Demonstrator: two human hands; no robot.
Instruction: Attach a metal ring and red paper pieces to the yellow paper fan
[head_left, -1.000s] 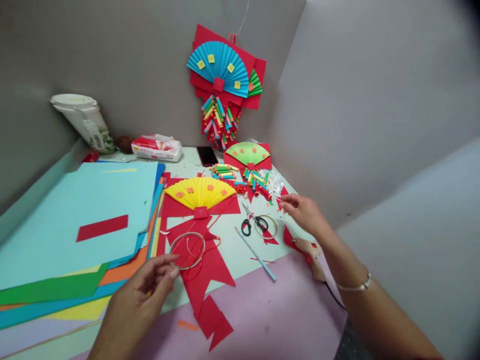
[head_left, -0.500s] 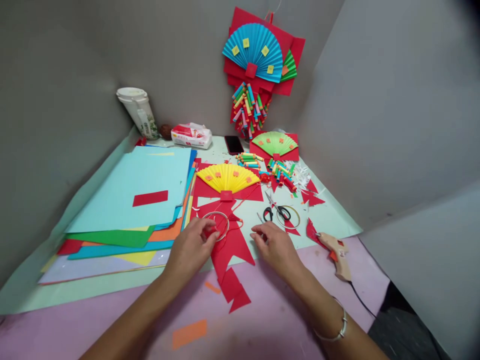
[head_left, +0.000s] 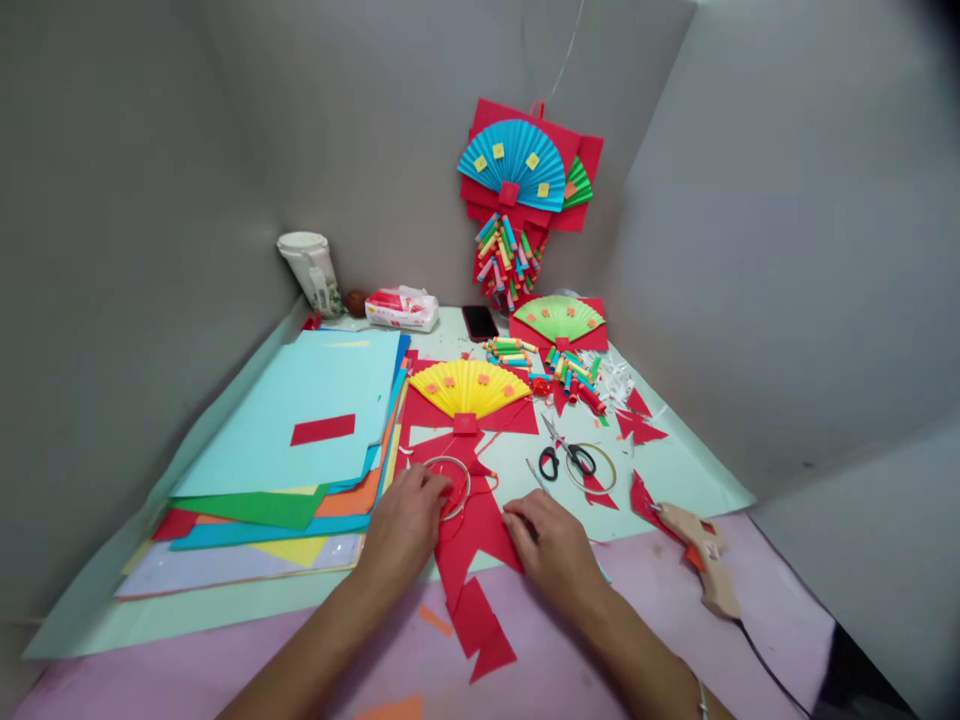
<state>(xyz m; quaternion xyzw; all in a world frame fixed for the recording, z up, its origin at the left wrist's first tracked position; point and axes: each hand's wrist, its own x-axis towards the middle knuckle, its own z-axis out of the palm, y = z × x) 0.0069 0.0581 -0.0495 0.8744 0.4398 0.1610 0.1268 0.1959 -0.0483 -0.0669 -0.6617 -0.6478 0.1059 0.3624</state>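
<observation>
My left hand (head_left: 409,520) rests at the left edge of a red paper strip (head_left: 480,515), fingers curled beside a thin pale ring (head_left: 466,478). What its fingertips hold, if anything, is hidden. Thin red string (head_left: 486,487) lies loose near the ring. On the strip's right side, my right hand (head_left: 551,545) has thumb and fingers drawn together; I cannot make out anything between them. A yellow folded-paper fan (head_left: 469,388) on red card lies just beyond. Black-handled scissors (head_left: 564,452) lie beyond my right hand, beside another ring (head_left: 613,470).
Stacked coloured paper (head_left: 277,420) is at left. A cup (head_left: 311,275), tissue pack (head_left: 403,308) and phone (head_left: 480,323) stand or lie at the back. A glue gun (head_left: 701,555) with a cord lies right. A blue fan decoration (head_left: 517,165) hangs behind a green fan (head_left: 561,318).
The view has tilted up, so the scene sits lower in the picture. My right hand has moved slightly left, to the red strip's edge. My left hand stays by the ring, fingers more curled.
</observation>
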